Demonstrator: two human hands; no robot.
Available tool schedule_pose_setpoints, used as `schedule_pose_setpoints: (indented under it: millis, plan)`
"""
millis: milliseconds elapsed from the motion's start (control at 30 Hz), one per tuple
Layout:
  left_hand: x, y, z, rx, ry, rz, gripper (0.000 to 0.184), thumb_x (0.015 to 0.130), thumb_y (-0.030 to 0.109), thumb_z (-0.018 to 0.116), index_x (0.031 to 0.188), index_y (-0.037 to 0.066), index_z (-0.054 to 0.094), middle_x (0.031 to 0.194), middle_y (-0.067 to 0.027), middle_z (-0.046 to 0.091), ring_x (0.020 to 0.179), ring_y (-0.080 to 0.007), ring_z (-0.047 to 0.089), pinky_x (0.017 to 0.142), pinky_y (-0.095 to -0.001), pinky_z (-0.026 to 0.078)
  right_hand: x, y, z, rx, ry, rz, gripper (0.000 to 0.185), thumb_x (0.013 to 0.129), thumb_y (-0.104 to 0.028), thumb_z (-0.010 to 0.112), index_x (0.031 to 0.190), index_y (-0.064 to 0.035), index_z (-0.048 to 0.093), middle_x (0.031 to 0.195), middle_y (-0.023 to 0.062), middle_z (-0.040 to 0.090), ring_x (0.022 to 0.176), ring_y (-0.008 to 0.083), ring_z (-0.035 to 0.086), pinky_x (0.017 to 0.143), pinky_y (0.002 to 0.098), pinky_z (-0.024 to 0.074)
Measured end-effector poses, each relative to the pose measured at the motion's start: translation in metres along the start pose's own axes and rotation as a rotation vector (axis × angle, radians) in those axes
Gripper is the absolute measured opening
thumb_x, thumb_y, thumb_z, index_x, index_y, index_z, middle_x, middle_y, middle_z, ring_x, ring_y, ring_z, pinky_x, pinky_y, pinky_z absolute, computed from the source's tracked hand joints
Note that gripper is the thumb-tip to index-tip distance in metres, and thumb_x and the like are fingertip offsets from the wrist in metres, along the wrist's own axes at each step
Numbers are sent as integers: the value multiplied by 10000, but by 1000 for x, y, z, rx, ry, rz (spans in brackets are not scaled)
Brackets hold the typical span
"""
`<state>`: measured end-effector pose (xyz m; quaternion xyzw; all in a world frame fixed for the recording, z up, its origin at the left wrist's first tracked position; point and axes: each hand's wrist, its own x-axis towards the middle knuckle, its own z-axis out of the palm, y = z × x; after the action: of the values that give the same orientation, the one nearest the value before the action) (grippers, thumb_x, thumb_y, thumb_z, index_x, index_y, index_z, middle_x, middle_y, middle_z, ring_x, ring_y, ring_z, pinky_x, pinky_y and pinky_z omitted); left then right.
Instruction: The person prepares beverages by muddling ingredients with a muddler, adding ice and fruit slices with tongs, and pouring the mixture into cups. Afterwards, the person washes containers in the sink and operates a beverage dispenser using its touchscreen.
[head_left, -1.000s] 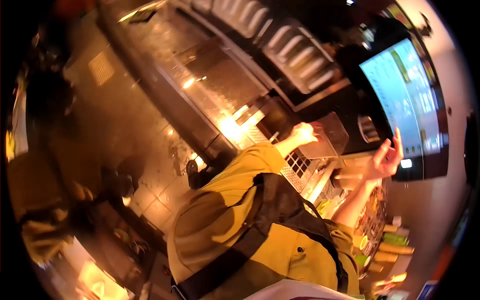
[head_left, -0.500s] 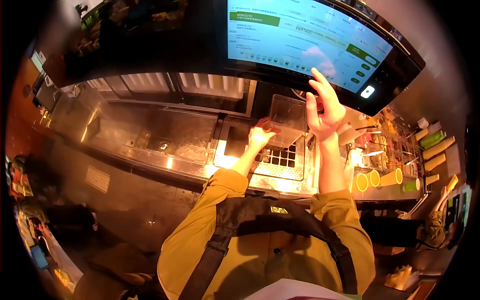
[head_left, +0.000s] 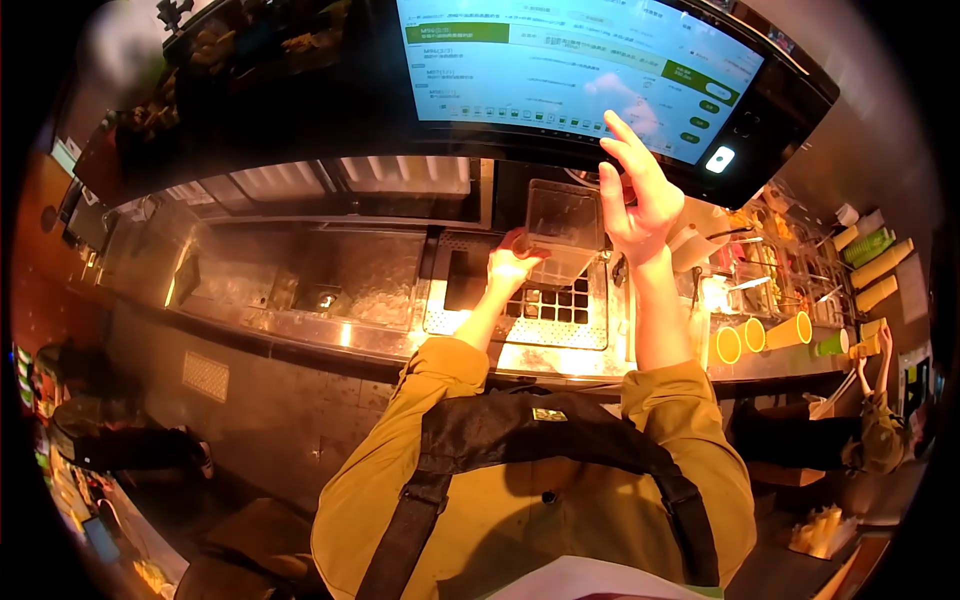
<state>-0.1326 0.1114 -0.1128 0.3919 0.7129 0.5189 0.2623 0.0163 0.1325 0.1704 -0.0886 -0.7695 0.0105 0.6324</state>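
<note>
My left hand (head_left: 513,266) is closed on the side of a clear square-sided pitcher (head_left: 566,215), fingers wrapped at what looks like its handle. The pitcher stands upright above or on a metal drain grid (head_left: 548,308); I cannot tell whether it touches. My right hand (head_left: 642,203) is raised with fingers spread and holds nothing. Its index fingertip overlaps the lower edge of a lit touchscreen (head_left: 560,70) showing rows of text and green buttons; contact cannot be made out.
Left of the grid is a steel sink (head_left: 370,270) holding what looks like ice. Yellow-rimmed cups (head_left: 728,345) lie along the right counter, near racks of utensils (head_left: 760,270). At the far right a co-worker's hands (head_left: 882,345) reach to a cup stack. Another person (head_left: 120,430) is at left.
The view has shifted slightly. My right fingertip sits a little higher against the screen. My left hand keeps hold of the pitcher. The co-worker's arms at right have moved toward the cups.
</note>
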Motion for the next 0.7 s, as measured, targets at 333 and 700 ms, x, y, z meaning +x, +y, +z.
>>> schedule_pose_setpoints:
  millis: [333, 700]
  plan:
    - [3, -5, 6, -25, 58, 97, 714, 635, 318, 881, 1210, 46, 557, 946, -113, 701, 846, -158, 648, 778, -315, 535, 2, -1, 3, 27, -15, -40, 183, 809, -2, 662, 992, -3, 662, 1113, 141, 687, 549, 90, 571, 476, 181, 422]
    - [-1, 6, -1, 18, 16, 2, 760, 622, 445, 856, 1258, 157, 556, 1086, -132, 685, 1013, -278, 661, 842, -372, 521, -2, -5, 4, 2, -44, -4, 199, 774, -13, 688, 972, -21, 678, 1078, 132, 695, 815, 236, 713, 639, 252, 549]
